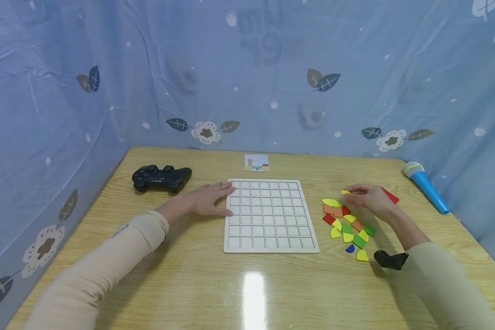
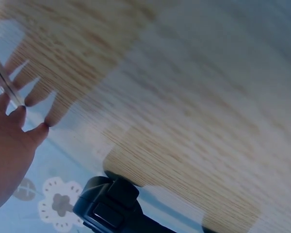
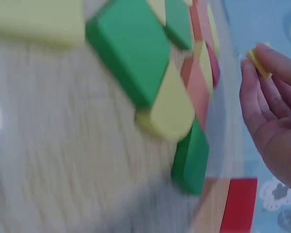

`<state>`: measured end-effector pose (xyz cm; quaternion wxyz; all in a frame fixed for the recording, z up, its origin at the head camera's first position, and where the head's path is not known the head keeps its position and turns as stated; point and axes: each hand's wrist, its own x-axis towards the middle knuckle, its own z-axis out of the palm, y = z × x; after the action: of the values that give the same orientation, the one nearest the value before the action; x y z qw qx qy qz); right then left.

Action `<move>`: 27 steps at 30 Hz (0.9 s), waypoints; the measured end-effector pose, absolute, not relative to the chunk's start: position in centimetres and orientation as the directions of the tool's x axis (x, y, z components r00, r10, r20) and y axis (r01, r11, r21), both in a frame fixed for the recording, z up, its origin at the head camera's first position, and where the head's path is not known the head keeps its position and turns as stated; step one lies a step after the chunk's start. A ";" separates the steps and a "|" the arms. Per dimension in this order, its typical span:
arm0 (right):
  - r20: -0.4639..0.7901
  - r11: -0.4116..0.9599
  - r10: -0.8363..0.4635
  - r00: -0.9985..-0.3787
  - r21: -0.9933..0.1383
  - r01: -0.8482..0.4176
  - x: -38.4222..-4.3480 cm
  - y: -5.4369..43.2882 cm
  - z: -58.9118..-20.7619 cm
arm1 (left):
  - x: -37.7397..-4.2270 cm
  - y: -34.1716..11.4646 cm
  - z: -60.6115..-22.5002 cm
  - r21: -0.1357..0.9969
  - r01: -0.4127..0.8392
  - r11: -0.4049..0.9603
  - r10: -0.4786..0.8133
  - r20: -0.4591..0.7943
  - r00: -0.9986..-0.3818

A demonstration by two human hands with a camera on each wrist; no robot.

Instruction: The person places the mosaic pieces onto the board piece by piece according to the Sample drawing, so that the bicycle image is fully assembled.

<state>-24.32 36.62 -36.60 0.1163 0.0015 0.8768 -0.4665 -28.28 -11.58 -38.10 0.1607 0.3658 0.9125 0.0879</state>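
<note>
A white grid board (image 1: 271, 250) with rows of square cells lies flat in the middle of the table. My left hand (image 1: 208, 199) rests at its left edge, fingers spread and straight, touching the rim; the left wrist view shows the same hand (image 2: 9, 141) by the board's edge. Over to the right, my right hand (image 1: 369, 198) pinches a yellow quarter-round tile (image 1: 345, 192) between thumb and fingers, just above the table. In the right wrist view that yellow tile (image 3: 260, 63) shows at the fingertips. Below the hand lie loose yellow, green (image 1: 358, 241), orange and red tiles, plus one blue tile (image 1: 350, 248).
Behind the board lies a small printed card (image 1: 256, 162). A black game controller (image 1: 161, 178) sits at the back left, and a blue toy microphone (image 1: 429, 189) at the right edge. A red piece (image 1: 391, 195) lies partly behind my right hand. A patterned blue curtain (image 1: 272, 82) hangs behind the table.
</note>
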 end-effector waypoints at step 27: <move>-0.148 0.495 -0.257 -0.955 -0.869 0.002 -27.5 25.7 -35.8 | -27.9 -11.3 -38.5 0.205 0.643 0.738 0.675 -0.250 -0.694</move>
<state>-27.51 25.68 -35.80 0.1301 -0.0746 0.8547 -0.4969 -27.86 -11.28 -38.55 0.1558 0.3586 0.9190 0.0507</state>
